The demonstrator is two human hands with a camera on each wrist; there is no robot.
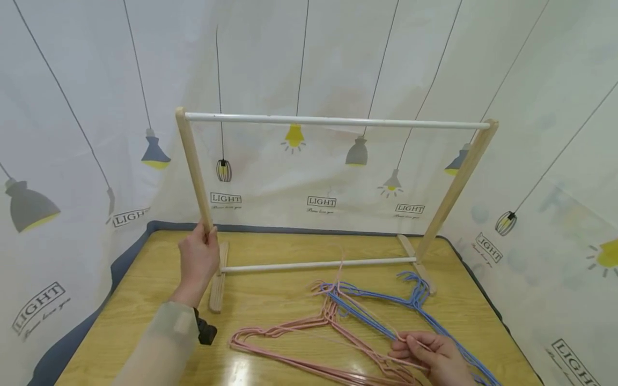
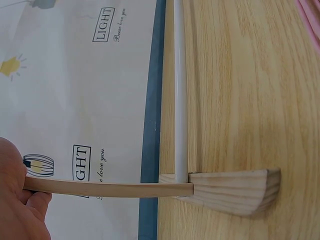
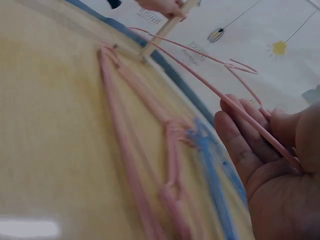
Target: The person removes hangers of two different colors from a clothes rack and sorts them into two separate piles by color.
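Observation:
A wooden clothes rack stands on the table, with a white top rod [image 1: 338, 121] and a white lower rod [image 1: 318, 264]. My left hand [image 1: 205, 241] grips its left upright [image 1: 193, 166] low down; the left wrist view shows that hand [image 2: 20, 200] curled round the post [image 2: 110, 189] above the wooden foot [image 2: 235, 190]. Pink hangers [image 1: 289, 343] and blue hangers [image 1: 386, 300] lie tangled in front of the rack. My right hand [image 1: 410, 346] pinches one thin pink hanger [image 1: 367, 313], and in the right wrist view its wire [image 3: 240, 107] runs across the fingers [image 3: 240, 145], raised above the pile [image 3: 135, 150].
The yellow wooden table [image 1: 145, 300] has a dark blue edge [image 1: 120, 257]. A white curtain printed with lamps [image 1: 309, 177] closes in the back and both sides. The rack's right upright [image 1: 458, 187] leans near the table's right rear corner.

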